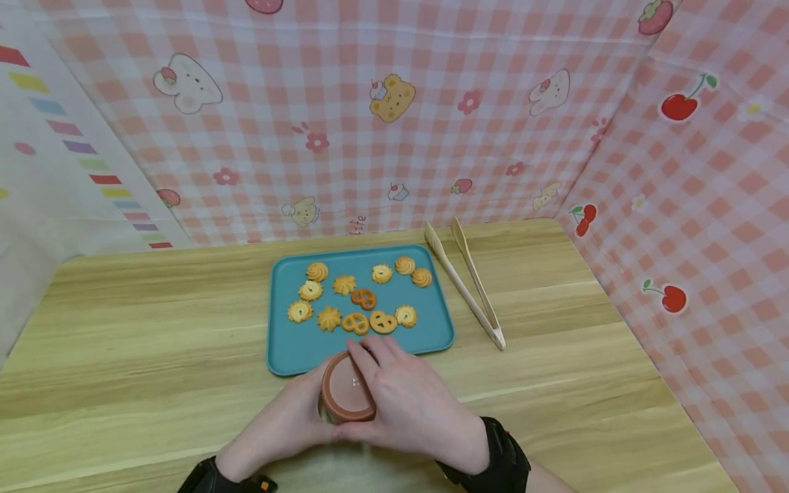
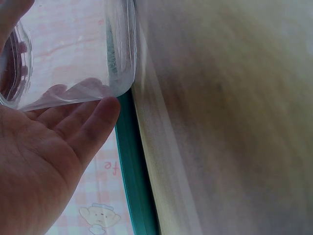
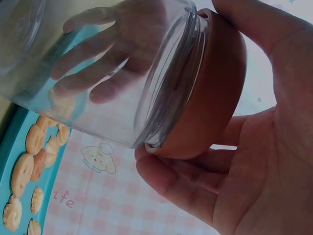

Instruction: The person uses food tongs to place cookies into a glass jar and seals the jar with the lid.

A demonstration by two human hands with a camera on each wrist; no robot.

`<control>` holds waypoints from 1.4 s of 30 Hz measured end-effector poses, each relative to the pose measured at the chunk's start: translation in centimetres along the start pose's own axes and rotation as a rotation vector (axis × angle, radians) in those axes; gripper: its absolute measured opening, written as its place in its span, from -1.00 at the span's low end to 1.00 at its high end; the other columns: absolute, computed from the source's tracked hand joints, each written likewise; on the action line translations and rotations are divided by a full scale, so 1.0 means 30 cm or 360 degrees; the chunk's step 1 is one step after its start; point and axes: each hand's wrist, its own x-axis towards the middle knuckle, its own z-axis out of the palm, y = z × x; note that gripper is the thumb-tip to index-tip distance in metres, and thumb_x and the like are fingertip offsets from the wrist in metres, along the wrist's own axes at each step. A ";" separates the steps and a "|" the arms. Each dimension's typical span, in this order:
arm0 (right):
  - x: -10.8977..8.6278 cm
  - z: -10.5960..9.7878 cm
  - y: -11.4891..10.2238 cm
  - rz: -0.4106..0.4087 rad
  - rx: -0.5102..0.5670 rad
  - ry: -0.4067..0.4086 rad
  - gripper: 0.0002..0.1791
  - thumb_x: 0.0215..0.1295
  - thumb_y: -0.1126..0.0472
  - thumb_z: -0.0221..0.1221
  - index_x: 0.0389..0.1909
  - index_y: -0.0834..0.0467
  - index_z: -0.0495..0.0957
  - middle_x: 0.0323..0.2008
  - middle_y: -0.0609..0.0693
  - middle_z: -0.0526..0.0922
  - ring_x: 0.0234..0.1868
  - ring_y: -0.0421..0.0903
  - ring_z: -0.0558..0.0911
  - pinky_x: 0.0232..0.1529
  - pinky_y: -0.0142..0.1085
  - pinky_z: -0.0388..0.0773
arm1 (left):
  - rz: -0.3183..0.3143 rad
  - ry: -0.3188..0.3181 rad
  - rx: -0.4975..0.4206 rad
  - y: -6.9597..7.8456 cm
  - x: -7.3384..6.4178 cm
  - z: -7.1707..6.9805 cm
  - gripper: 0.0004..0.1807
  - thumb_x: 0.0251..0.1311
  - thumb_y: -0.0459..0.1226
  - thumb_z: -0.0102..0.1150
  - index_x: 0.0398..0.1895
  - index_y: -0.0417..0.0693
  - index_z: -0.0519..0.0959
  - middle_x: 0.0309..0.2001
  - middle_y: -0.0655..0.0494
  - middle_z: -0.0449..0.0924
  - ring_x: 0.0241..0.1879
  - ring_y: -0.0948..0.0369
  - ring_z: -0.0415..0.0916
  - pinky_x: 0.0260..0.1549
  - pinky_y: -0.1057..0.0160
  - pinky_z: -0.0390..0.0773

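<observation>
A clear jar (image 3: 115, 120) with a brown lid (image 1: 344, 389) stands between both hands, just in front of the blue tray (image 1: 280, 349). My left hand (image 1: 296, 414) holds the jar's body from the left, its fingers along the clear wall in the left wrist view. From above and the right, my right hand (image 1: 409, 394) grips the lid by its rim. In the right wrist view the lid sits on the jar's mouth; whether it is screwed tight I cannot tell. Several cookies (image 1: 329, 318) and pretzels (image 1: 364, 298) lie spread over the tray.
Wooden tongs (image 1: 471, 291) lie spread apart to the right of the tray, hinge end toward me. Under everything is a wood-grain table (image 1: 154, 335). Pink checked cloth (image 1: 345, 109) hangs behind the table and along its right side.
</observation>
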 end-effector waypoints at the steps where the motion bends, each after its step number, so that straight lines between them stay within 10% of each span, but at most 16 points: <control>1: 0.000 0.000 0.001 -0.0005 0.0002 -0.0009 0.16 0.05 -0.56 0.36 0.45 0.22 0.43 0.18 0.00 0.60 0.20 -0.10 0.60 0.21 -0.28 0.68 | -0.0001 0.0000 0.0001 0.000 0.000 0.000 0.08 -0.08 0.12 0.66 0.52 0.02 0.35 0.37 0.11 0.60 0.33 0.08 0.59 0.33 -0.05 0.60; 24: 0.023 0.000 0.075 -0.0307 0.0217 -0.0165 0.03 0.11 -0.25 0.44 0.54 0.11 0.33 0.44 -0.02 0.48 0.46 -0.11 0.46 0.47 -0.23 0.53 | -0.0029 0.0009 -0.0025 -0.002 -0.002 0.000 0.03 -0.05 0.16 0.63 0.50 0.18 0.35 0.34 0.27 0.59 0.30 0.24 0.58 0.30 0.09 0.62; 42: -0.004 0.005 -0.019 0.0065 0.0011 0.0016 0.25 0.03 -0.58 0.35 0.50 0.26 0.37 0.30 0.08 0.59 0.30 -0.03 0.60 0.23 -0.26 0.70 | -0.0010 0.0006 0.0012 0.000 0.000 -0.001 0.13 -0.11 0.12 0.66 0.55 0.04 0.32 0.42 0.09 0.56 0.38 0.05 0.56 0.36 -0.11 0.57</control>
